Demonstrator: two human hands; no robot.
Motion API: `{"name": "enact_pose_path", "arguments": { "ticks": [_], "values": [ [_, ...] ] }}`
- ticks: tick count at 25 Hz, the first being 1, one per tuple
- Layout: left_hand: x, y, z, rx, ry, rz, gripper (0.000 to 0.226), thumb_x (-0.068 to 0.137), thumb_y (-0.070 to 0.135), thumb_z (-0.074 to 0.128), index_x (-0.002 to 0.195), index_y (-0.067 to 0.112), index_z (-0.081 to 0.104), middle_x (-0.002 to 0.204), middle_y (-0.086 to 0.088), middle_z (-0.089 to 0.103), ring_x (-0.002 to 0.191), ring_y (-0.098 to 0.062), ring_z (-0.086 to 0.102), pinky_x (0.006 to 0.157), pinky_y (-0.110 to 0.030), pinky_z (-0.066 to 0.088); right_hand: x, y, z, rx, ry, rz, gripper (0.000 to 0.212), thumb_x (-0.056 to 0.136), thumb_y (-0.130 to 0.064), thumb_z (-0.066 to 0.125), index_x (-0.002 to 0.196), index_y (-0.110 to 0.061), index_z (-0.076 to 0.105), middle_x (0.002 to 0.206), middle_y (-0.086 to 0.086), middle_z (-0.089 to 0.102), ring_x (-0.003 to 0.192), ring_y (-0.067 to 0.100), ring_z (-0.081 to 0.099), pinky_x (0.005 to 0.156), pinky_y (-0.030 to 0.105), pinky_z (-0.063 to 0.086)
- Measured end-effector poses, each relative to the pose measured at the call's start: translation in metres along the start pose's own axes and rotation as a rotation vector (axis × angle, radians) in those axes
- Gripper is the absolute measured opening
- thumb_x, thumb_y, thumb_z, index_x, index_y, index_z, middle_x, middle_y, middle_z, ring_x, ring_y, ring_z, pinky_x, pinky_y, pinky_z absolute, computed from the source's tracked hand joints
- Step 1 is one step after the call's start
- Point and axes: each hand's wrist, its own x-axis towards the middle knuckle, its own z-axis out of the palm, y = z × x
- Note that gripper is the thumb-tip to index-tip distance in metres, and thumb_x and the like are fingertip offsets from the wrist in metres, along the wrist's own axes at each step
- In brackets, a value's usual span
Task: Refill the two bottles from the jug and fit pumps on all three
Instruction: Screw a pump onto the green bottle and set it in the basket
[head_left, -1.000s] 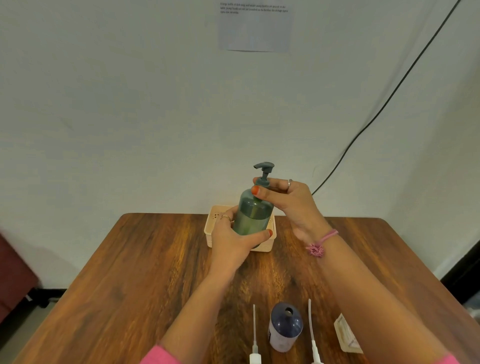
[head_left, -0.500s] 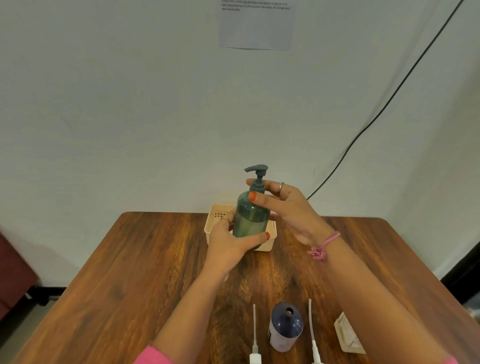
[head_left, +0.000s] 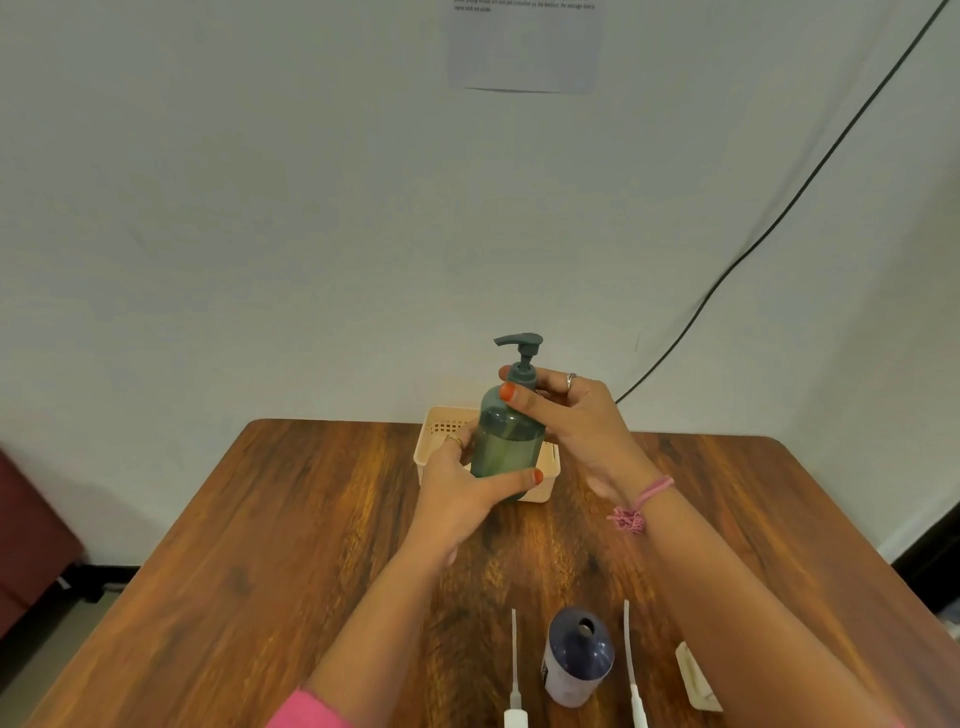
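Note:
A green bottle (head_left: 505, 441) stands upright with a dark green pump (head_left: 521, 349) on top, held just in front of the beige basket (head_left: 439, 428). My left hand (head_left: 465, 486) wraps the bottle's lower body. My right hand (head_left: 571, 415) pinches the pump's collar at the bottle's neck. Near the table's front edge stands a dark blue bottle (head_left: 575, 657) with an open neck and no pump. Two white pumps with long dip tubes lie flat beside it, one on its left (head_left: 514, 675) and one on its right (head_left: 631, 660).
The wooden table (head_left: 260, 545) runs up to a white wall. A flat beige piece (head_left: 693, 678) lies at the front right, partly under my right forearm. A black cable (head_left: 779, 218) hangs down the wall. A dark red object (head_left: 26, 540) stands left of the table.
The pump nozzle has turned from pointing right to pointing left. My right hand's fingers have shifted on the collar. The bottle stays in my left hand.

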Motion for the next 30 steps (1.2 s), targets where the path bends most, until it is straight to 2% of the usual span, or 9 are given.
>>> {"name": "enact_pose_path", "arguments": {
  "ticks": [3,5,9,13,15,18,21,25,30],
  "values": [
    [0.006,-0.006,-0.004,-0.033,0.010,-0.039,0.082,0.058,0.034,0.088,0.130,0.025,0.050,0.124,0.006,0.059,0.115,-0.012,0.055,0.099,-0.038,0.049,0.002,0.008,-0.005,-0.100,-0.126,0.118,0.081,0.058,-0.041,0.085,0.130,-0.026,0.051,0.125,-0.004,0.063,0.113,0.014,0.061,0.094,0.038,0.053],
    [0.010,-0.009,-0.007,-0.056,0.013,-0.053,0.081,0.058,0.032,0.088,0.129,0.025,0.051,0.122,0.006,0.061,0.114,-0.013,0.057,0.099,-0.039,0.049,0.001,0.018,-0.002,-0.254,-0.141,0.140,0.091,0.057,-0.044,0.087,0.135,-0.028,0.043,0.129,-0.009,0.056,0.114,0.011,0.058,0.095,0.036,0.051],
    [0.020,-0.012,-0.011,-0.067,-0.028,-0.037,0.075,0.062,0.020,0.086,0.129,0.022,0.052,0.117,0.006,0.064,0.108,-0.013,0.061,0.094,-0.037,0.052,0.004,0.034,0.012,-0.334,-0.034,0.072,0.075,0.063,-0.038,0.085,0.126,-0.025,0.046,0.117,-0.014,0.057,0.102,0.001,0.058,0.084,0.021,0.051],
    [0.036,-0.013,-0.018,-0.073,-0.044,-0.022,0.068,0.067,0.008,0.082,0.127,0.020,0.053,0.110,0.010,0.064,0.100,-0.001,0.060,0.072,-0.012,0.051,0.024,0.045,0.023,-0.337,0.068,0.039,0.067,0.065,-0.034,0.084,0.122,-0.022,0.051,0.110,-0.010,0.061,0.098,0.007,0.062,0.079,0.019,0.053],
    [0.047,-0.017,-0.021,-0.061,-0.052,-0.029,0.073,0.066,0.008,0.083,0.131,0.019,0.050,0.113,0.010,0.062,0.098,0.001,0.059,0.070,-0.011,0.050,0.037,0.051,0.025,-0.366,0.086,0.050,0.066,0.063,-0.034,0.086,0.119,-0.021,0.053,0.107,-0.010,0.062,0.094,0.005,0.063,0.072,0.015,0.052],
    [0.066,-0.030,-0.027,0.006,-0.027,-0.074,0.083,0.067,0.014,0.084,0.139,0.019,0.042,0.129,0.008,0.054,0.116,-0.006,0.051,0.085,-0.018,0.047,0.062,0.066,0.027,-0.375,0.101,0.092,0.067,0.061,-0.033,0.087,0.117,-0.020,0.054,0.106,-0.011,0.062,0.098,0.009,0.062,0.080,0.021,0.051],
    [0.085,-0.046,-0.042,0.021,0.074,-0.141,0.081,0.074,0.018,0.080,0.142,0.019,0.037,0.141,0.002,0.047,0.125,-0.015,0.047,0.099,-0.035,0.046,0.091,0.089,0.027,-0.420,0.104,0.158,0.071,0.063,-0.026,0.087,0.123,-0.016,0.050,0.114,-0.004,0.059,0.104,0.012,0.057,0.090,0.025,0.048],
    [0.105,-0.072,-0.067,-0.012,0.182,-0.220,0.059,0.084,0.012,0.069,0.137,0.016,0.043,0.129,0.000,0.055,0.105,-0.010,0.055,0.072,-0.017,0.047,0.131,0.131,0.029,-0.463,0.165,0.251,0.075,0.065,-0.025,0.086,0.127,-0.013,0.046,0.123,0.003,0.058,0.105,0.015,0.053,0.096,0.031,0.046],
    [0.121,-0.110,-0.085,0.021,0.203,-0.280,0.048,0.087,0.011,0.065,0.132,0.015,0.049,0.118,0.000,0.059,0.095,-0.004,0.057,0.072,-0.016,0.046,0.172,0.188,0.037,-0.524,0.181,0.346,0.074,0.065,-0.027,0.085,0.126,-0.012,0.045,0.123,0.006,0.058,0.111,0.024,0.056,0.098,0.034,0.045]
  ]
}}
